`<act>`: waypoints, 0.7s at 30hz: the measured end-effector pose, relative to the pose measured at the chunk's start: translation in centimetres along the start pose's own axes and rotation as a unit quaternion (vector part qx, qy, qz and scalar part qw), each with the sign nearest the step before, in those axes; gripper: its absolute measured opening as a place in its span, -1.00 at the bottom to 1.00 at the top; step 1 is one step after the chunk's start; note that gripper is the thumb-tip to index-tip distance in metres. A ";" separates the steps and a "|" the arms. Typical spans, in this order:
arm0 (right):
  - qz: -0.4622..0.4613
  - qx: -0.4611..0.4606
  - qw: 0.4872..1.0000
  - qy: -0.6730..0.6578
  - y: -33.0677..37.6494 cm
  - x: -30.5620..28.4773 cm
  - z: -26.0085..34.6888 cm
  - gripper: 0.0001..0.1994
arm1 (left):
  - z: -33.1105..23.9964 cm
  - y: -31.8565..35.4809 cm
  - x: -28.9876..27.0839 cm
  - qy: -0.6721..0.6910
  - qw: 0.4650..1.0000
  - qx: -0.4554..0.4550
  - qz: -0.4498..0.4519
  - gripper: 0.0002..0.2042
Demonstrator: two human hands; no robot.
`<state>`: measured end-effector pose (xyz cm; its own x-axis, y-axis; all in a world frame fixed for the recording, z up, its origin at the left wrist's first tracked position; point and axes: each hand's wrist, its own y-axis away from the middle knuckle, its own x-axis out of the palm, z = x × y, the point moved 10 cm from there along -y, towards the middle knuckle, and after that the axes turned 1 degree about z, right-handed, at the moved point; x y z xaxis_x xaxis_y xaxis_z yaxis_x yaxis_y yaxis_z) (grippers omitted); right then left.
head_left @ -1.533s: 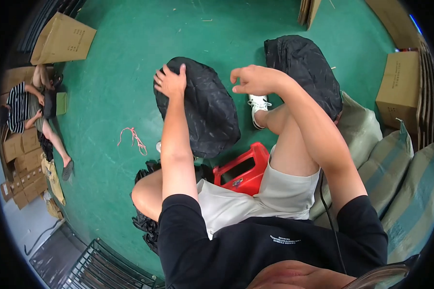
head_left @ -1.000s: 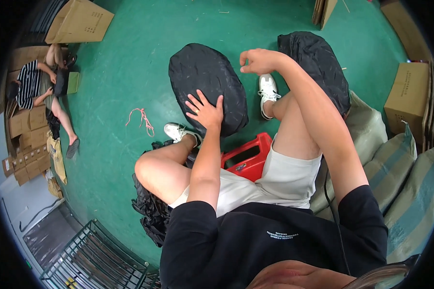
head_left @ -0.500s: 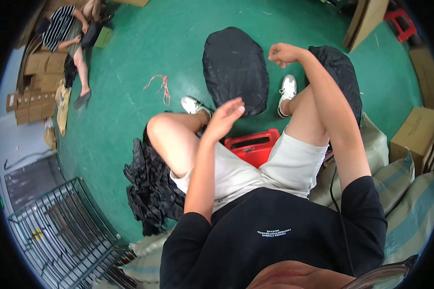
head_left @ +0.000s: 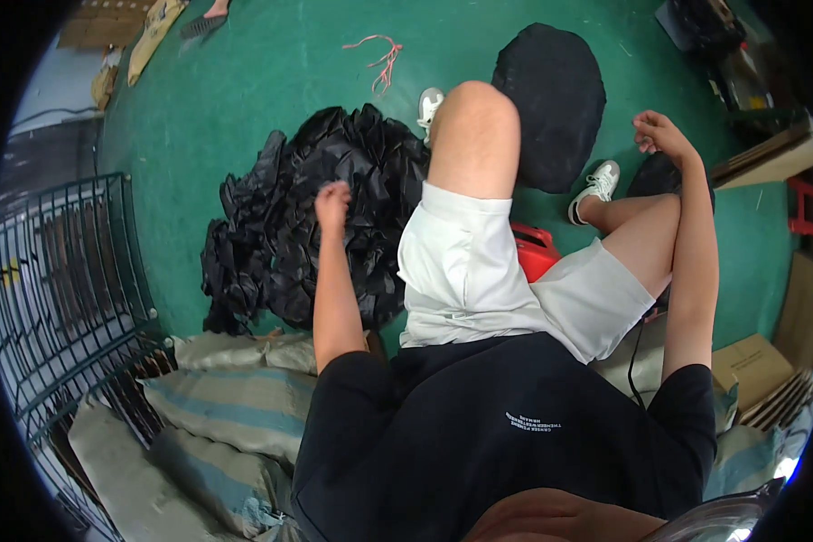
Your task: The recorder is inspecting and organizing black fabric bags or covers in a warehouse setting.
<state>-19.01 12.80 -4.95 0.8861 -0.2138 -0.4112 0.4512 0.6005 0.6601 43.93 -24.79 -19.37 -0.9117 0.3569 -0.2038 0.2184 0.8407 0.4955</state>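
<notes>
My left hand [head_left: 332,206] is over the heap of crumpled black fabric covers [head_left: 375,172] on the floor to my left. Its fingers look curled in and blurred, and whether they grip the fabric I cannot tell. Out to the right my right hand [head_left: 661,137] hangs in the air, fingers loosely bent and apart, with nothing in it. Ahead of me, beyond my knees, a black oval fabric-covered piece [head_left: 549,108] lies flat on the floor. Another black piece [head_left: 652,176] shows partly behind my right forearm and leg.
A red plastic stool [head_left: 535,256] stands between my legs. Woven sacks [head_left: 235,411] lie behind me on the left, beside a dark metal rack [head_left: 72,289]. Pink string [head_left: 388,65] lies on the green floor. Cardboard [head_left: 754,370] is at the right, and a person's foot [head_left: 206,25] shows far left.
My view and body have turned left, bringing the black heap into fuller sight. My left hand has moved from between my knees to over the heap. The right hand stays out to the right.
</notes>
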 end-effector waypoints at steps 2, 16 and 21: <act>0.012 -0.020 0.999 -0.030 -1.1 2.2 2.4 -0.78 | 9.8 -0.3 -5.5 -0.151 0.988 -0.034 -0.012 -0.78; 0.022 0.046 0.997 0.061 -2.2 3.5 0.6 -0.80 | 13.8 8.4 7.1 -0.415 0.894 -0.168 -0.009 -0.37; 0.030 0.037 0.997 0.065 -2.7 4.0 1.2 -0.80 | 11.4 7.4 5.2 -0.398 0.906 -0.122 -0.081 -0.64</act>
<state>-16.57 9.44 -7.60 0.8926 -0.0751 -0.4446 0.4090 0.5500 0.7282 44.80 -12.07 -26.38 -0.3639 0.4980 -0.7871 -0.0678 0.8286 0.5557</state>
